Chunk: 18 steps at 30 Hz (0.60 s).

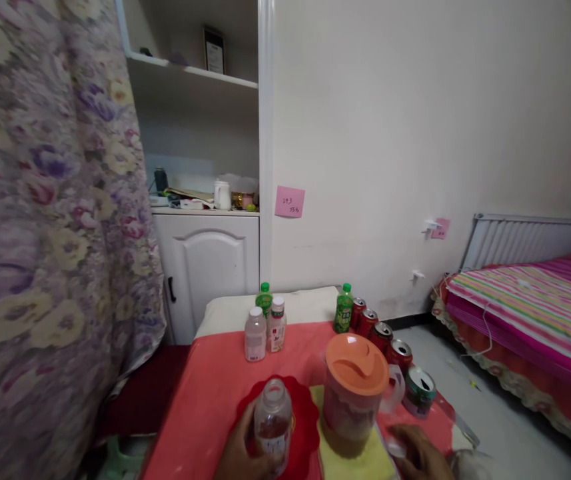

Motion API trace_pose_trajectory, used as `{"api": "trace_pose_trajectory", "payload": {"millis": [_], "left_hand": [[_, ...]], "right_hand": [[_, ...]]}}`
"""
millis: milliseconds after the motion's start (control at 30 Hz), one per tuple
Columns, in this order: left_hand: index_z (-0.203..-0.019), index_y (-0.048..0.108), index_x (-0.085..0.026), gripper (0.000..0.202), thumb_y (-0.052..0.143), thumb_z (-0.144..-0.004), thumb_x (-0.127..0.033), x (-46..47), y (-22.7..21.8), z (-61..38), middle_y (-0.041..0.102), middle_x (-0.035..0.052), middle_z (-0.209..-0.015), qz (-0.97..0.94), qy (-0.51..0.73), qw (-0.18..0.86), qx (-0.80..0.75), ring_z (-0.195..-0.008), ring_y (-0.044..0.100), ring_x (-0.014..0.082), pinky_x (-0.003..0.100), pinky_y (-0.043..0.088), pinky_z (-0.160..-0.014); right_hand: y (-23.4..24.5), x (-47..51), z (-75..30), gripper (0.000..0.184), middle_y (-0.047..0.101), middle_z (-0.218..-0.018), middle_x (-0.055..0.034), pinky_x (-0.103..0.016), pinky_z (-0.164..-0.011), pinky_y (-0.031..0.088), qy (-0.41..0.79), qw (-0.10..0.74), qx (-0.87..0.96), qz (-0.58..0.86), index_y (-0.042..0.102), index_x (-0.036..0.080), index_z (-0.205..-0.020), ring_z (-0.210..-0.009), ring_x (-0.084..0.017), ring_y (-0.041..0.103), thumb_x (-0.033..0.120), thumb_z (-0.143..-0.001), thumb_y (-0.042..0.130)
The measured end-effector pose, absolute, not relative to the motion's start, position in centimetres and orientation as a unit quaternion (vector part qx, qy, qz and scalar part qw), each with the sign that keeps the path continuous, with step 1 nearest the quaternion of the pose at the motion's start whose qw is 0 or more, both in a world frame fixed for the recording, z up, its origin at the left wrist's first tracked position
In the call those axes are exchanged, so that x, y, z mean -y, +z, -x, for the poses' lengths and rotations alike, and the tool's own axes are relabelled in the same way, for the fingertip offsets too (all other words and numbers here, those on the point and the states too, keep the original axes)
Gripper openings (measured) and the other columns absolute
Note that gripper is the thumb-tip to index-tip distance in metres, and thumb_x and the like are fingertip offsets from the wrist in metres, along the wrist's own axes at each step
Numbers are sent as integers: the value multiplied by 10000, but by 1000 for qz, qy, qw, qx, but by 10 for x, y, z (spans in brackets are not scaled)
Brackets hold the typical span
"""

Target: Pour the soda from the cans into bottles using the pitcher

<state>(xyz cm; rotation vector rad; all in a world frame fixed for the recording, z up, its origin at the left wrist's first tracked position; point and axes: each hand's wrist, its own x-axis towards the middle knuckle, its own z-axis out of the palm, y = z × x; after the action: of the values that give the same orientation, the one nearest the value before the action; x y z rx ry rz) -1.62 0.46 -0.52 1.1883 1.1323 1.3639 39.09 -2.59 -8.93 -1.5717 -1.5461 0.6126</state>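
Note:
My left hand (248,448) is wrapped round a clear plastic bottle (274,421), which stands uncapped over a red scalloped plate (308,427). Whether its base touches the plate is hidden. At the lower right, my right hand (421,455) pinches a small white bottle cap (396,448) close to the table top. Between the hands, a translucent pitcher (350,417) with an orange lid (356,363) rests on a yellow cloth (358,463). The pitcher's handle points toward the cans on the right.
Two white-capped bottles (256,337) (277,327) and a green bottle (264,299) stand at the back left. Another green bottle (344,310) heads a row of several cans (399,357) along the right edge. A bed (530,313) is beyond; a floral curtain (55,233) hangs left.

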Motion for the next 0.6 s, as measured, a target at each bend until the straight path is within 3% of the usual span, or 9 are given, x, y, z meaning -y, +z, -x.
{"api": "trace_pose_trajectory", "payload": {"millis": [167,400,500,600], "left_hand": [[-1221,660,-165,802,892,-466,-305,-5,3,14,808,143,-1224,-491,566,484,-451,-1144,733,386,403,604,-933],[-1285,638,-141,1056,972,-400,-608,-12,-13,20,767,211,-1310,-507,553,480,-455,-1204,705,423,428,588,-966],[-1291,602,-137,1042,986,-416,-554,-13,-17,22,757,219,-1315,-510,551,493,-440,-1193,697,413,449,563,-1008],[-1277,595,-158,893,937,-475,-348,-11,-13,22,753,189,-1329,-511,539,505,-439,-1213,679,404,458,530,-1052]], "right_hand": [[-83,31,-383,452,828,-1069,-123,-400,-960,601,256,420,608,623,828,218,-1062,-1057,-339,770,267,-627,715],[-82,25,-382,427,830,-1028,-145,-431,-940,617,269,430,584,633,824,194,-991,-1022,-361,781,398,-634,711],[-78,27,-385,498,827,-1056,-175,-460,-971,608,265,431,570,647,823,182,-1019,-1075,-400,770,413,-587,737],[-65,42,-379,426,823,-947,-169,-477,-874,633,256,436,562,655,818,218,-896,-952,-408,785,495,-580,747]]}}
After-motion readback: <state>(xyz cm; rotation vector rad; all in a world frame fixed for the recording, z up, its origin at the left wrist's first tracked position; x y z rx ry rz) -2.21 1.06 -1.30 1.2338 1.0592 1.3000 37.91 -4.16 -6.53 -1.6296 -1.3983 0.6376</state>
